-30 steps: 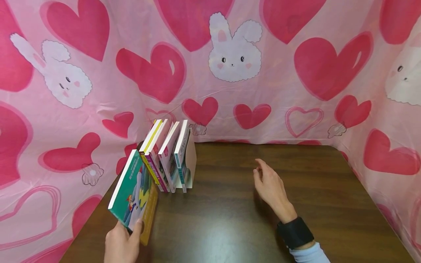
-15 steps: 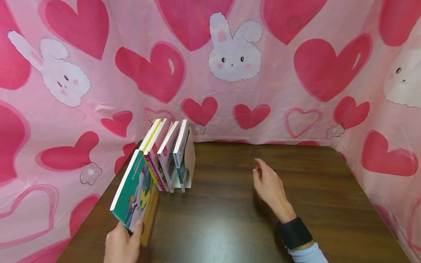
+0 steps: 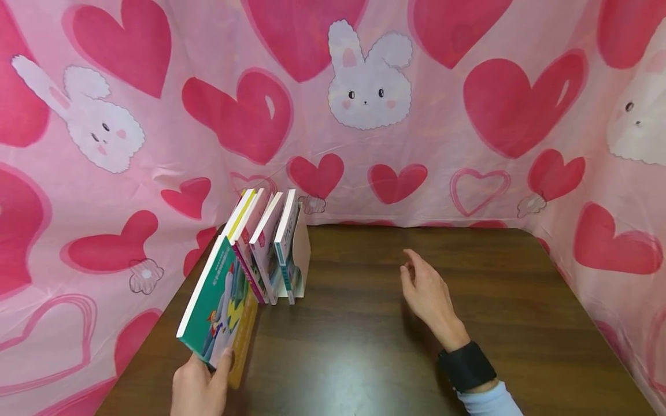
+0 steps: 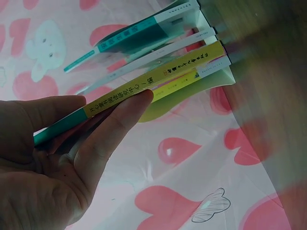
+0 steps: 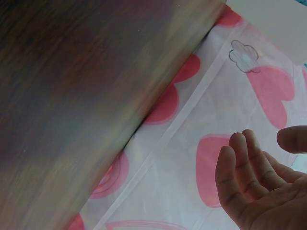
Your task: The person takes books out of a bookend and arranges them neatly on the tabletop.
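Note:
My left hand (image 3: 200,384) grips a green and yellow picture book (image 3: 221,300) by its spine side, thumb on the cover and fingers behind. In the left wrist view the book's yellow and green spine (image 4: 144,85) lies between thumb and fingers. Its far end stands right by the row of upright books (image 3: 265,248), at the row's left side. A pale bookend (image 3: 302,251) closes the row on the right. My right hand (image 3: 429,297) is held over the table's right half, fingers relaxed and slightly bent, holding nothing; the right wrist view shows the same hand (image 5: 261,187) with its palm visible.
A dark brown wooden table (image 3: 354,358) lies under both hands. Pink cloth (image 3: 442,138) with hearts and rabbits hangs along the back and both sides. A black band (image 3: 467,367) is round the right wrist.
The left hand has moved the green book slightly right, closer to the row, and it now covers more of the yellow book's spine. The right hand has stayed almost still.

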`<state>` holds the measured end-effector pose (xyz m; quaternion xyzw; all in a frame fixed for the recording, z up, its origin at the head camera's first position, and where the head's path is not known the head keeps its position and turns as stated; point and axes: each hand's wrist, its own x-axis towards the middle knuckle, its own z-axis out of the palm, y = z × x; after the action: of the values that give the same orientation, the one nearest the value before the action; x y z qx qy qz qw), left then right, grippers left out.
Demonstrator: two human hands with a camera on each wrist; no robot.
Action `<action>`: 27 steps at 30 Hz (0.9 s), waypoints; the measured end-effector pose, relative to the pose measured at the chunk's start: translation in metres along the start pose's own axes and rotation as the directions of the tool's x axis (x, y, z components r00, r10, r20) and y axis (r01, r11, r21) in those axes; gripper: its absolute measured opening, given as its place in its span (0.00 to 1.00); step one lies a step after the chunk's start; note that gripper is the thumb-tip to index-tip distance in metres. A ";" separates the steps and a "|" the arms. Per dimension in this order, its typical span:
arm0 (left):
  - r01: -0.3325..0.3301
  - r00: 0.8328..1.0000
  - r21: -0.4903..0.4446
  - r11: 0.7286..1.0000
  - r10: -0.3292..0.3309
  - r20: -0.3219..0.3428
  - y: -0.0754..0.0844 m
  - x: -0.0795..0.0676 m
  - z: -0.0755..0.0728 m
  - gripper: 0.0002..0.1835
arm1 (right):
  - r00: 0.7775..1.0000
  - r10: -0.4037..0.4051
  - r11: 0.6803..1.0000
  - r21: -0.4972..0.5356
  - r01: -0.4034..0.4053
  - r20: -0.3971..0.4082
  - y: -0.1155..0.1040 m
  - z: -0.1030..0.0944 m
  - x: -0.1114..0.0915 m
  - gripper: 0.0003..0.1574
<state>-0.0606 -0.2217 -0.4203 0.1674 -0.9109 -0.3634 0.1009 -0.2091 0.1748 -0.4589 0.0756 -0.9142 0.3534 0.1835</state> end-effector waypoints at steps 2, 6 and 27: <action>0.016 1.000 -0.014 1.000 -0.016 0.015 0.002 0.000 0.000 0.29 | 1.000 -0.007 1.000 0.001 0.007 -0.003 0.000 0.000 0.001 0.26; 0.000 1.000 -0.030 1.000 0.000 -0.001 0.005 -0.003 0.001 0.28 | 1.000 -0.007 1.000 -0.002 0.007 0.002 -0.001 0.000 0.002 0.25; 0.017 0.993 -0.066 0.998 -0.009 0.115 0.017 -0.005 0.009 0.30 | 1.000 0.010 1.000 -0.015 -0.010 -0.006 0.003 0.001 0.000 0.25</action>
<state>-0.0625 -0.2026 -0.4154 0.1486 -0.9014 -0.4034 0.0514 -0.2103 0.1760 -0.4610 0.0689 -0.9167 0.3476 0.1848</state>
